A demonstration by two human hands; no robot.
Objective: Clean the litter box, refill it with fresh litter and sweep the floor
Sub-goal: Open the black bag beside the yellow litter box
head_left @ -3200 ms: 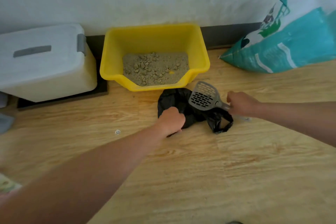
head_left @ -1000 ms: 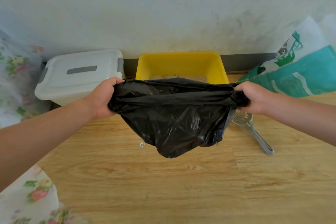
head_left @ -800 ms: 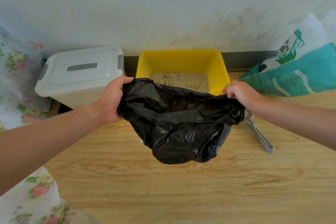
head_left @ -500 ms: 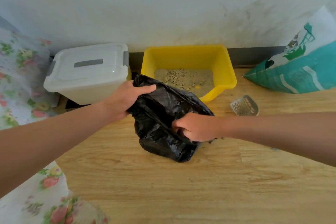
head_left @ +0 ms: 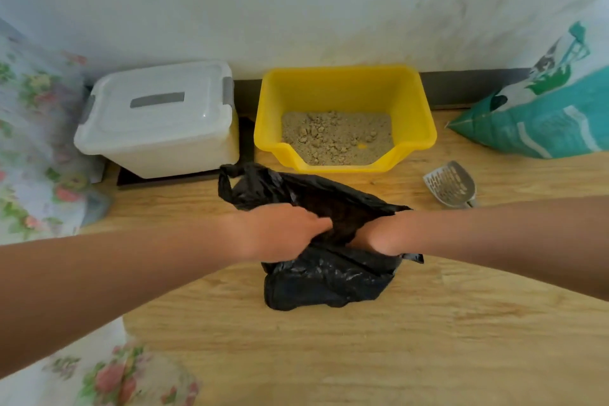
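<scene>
The yellow litter box (head_left: 423,115) stands against the wall with clumpy used litter (head_left: 336,138) in its bottom. In front of it a black plastic bag (head_left: 329,280) lies on the wooden floor (head_left: 362,356). My left hand (head_left: 280,231) grips the bag's near rim and holds the mouth apart. My right hand (head_left: 372,237) reaches into the bag; only its wrist shows and the fingers are hidden by the plastic. A grey slotted litter scoop (head_left: 451,184) lies on the floor to the right of the bag, held by nobody.
A white lidded storage box (head_left: 158,122) sits left of the litter box. A teal and white litter sack (head_left: 543,122) leans on the wall at the right. Floral fabric (head_left: 33,128) fills the left edge and lower left corner.
The bag came down from chest height onto the floor. My right hand went from the bag's rim into its opening, and my left hand slid along the rim toward the middle.
</scene>
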